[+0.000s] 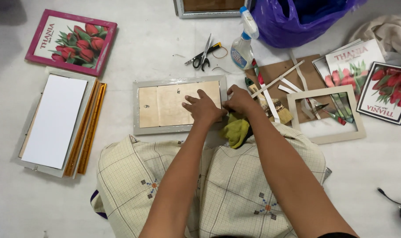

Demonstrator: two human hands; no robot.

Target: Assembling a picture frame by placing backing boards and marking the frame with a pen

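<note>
While flat on the frame back (pixel 165 103), left hand (pixel 203 107) spread (right hand (pixel 239 99) pinching its edge).

Pretty evenly lit from overhead, nothing blown out. Soft shadows are cast under the picture frame (pixel 179 105) and the arms. Top left corner is dimmed, and everything's kept sharp, barely any blur.

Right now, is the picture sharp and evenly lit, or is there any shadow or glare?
Head view: sharp overall, lighting soft and even; a dim shadow in the top-left corner; slight glare along the silver frame under the left hand and right hand.
</note>
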